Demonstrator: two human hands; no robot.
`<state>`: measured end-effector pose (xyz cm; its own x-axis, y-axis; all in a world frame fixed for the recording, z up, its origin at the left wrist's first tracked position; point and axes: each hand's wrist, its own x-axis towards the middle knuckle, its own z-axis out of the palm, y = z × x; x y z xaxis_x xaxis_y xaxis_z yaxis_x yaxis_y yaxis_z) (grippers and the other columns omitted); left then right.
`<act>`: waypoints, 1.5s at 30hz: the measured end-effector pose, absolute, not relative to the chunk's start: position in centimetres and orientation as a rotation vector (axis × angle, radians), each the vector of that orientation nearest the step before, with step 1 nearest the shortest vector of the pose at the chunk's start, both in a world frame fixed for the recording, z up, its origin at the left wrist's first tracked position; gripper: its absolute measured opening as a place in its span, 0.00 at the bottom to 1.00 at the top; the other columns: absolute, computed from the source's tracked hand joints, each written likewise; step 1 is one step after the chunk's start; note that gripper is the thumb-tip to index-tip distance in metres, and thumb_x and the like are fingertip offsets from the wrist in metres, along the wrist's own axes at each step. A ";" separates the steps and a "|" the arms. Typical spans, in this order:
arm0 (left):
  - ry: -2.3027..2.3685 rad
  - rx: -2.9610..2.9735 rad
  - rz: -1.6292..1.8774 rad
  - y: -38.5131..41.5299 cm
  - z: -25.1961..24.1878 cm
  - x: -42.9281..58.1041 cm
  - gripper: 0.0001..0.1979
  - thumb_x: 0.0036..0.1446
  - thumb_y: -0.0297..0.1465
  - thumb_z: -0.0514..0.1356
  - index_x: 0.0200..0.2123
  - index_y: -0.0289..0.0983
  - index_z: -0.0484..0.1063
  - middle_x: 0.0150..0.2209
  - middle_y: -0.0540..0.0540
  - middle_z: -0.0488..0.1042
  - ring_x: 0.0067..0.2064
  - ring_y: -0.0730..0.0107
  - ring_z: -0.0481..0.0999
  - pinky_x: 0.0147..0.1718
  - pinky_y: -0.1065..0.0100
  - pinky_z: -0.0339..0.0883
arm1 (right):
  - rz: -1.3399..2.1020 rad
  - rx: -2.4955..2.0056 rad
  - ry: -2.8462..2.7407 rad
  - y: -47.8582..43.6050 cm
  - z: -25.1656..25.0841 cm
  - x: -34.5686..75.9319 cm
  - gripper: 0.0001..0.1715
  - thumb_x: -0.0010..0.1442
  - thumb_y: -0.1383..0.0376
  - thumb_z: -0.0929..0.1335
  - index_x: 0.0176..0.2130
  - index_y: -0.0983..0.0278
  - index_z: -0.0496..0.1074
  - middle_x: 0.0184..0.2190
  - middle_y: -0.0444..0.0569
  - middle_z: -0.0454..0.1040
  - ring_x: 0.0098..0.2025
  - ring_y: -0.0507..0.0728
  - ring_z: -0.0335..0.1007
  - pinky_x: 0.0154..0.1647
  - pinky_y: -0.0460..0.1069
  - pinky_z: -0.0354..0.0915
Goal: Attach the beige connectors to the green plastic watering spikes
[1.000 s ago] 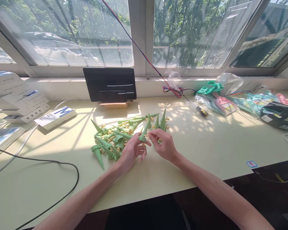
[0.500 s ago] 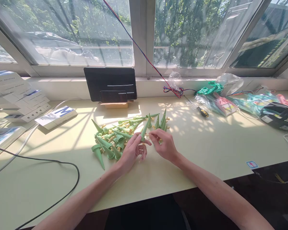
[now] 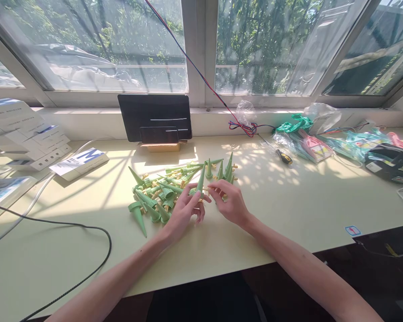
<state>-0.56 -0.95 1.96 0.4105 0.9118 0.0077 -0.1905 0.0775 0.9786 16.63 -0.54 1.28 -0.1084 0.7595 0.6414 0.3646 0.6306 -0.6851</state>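
Note:
My left hand [image 3: 187, 206] grips a green plant watering spike [image 3: 200, 180], its pointed end up and tilted slightly right. Close beside it, my right hand [image 3: 229, 200] pinches with thumb and fingertips at the spike's small pale-yellow valve end [image 3: 206, 188]; the fingers partly hide this part. To the left lies a loose heap of similar spikes [image 3: 168, 193] with yellow valves, some touching my left hand. Behind my right hand several spikes [image 3: 228, 166] stand point up, and another upright spike [image 3: 208, 170] is just beyond the held one.
A black tablet [image 3: 154, 117] leans on a stand at the back. White boxes [image 3: 80, 163] and a black cable [image 3: 100, 230] lie to the left. On the right are a screwdriver [image 3: 284, 156], bagged items [image 3: 314, 146] and a black device [image 3: 389, 163]. Red-blue wires [image 3: 246, 129] coil near the window.
The held spike has turned a little more upright and shifted slightly left with my left hand. My right hand stays nearly in place, still pinching.

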 end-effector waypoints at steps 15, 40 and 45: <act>0.839 1.369 0.986 -1.1 2.2 -0.4 0.16 0.65 0.41 0.57 0.52 0.43 0.58 0.39 0.48 0.75 0.21 0.77 0.70 0.16 0.72 0.65 | 0.410 -0.928 -1.710 -0.4 1.2 16.7 0.06 0.66 0.68 0.66 0.39 0.62 0.74 0.31 0.47 0.77 0.30 0.52 0.70 0.29 0.46 0.68; 1.074 1.405 1.067 -1.1 2.2 -0.2 0.16 0.63 0.44 0.59 0.47 0.40 0.66 0.22 0.55 0.67 0.18 0.76 0.65 0.18 0.72 0.60 | 0.486 -0.991 -1.687 -0.4 1.0 16.6 0.09 0.65 0.65 0.67 0.44 0.63 0.75 0.36 0.49 0.79 0.29 0.51 0.71 0.28 0.46 0.68; 1.116 1.394 1.099 -1.2 2.5 -0.2 0.17 0.62 0.44 0.60 0.46 0.38 0.67 0.19 0.56 0.65 0.17 0.77 0.62 0.18 0.72 0.59 | 0.438 -0.999 -1.741 -0.2 0.6 16.7 0.07 0.65 0.65 0.67 0.43 0.63 0.75 0.35 0.49 0.78 0.28 0.51 0.69 0.27 0.46 0.67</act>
<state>-0.20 -1.17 2.52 0.1616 0.9848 0.0632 0.0783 -0.0767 0.9940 16.73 -0.16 0.59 -0.1186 0.7925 0.5982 0.4147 0.5869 -0.6954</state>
